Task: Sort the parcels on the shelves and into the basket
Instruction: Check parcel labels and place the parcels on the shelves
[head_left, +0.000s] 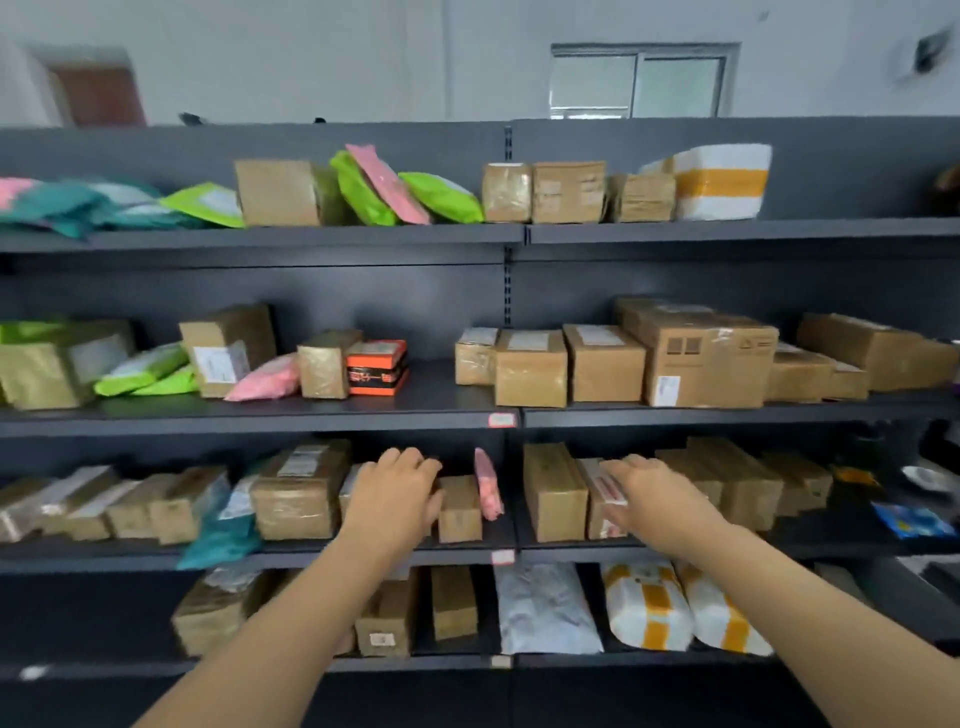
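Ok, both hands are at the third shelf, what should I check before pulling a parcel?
1. Left hand gripping a parcel: cannot tell, fingers hide it.
2. Right hand gripping the labelled box: not ok, straight fingers only touch it.
3. Pink mailer stable: not ok, it leans upright beside the small box.
4. Basket in view: not ok, none visible.
5. Labels readable: cannot tell, blurred.

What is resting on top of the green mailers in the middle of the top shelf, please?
A pink mailer leans across the two green mailers. It covers where they meet, so whether they touch cannot be seen.
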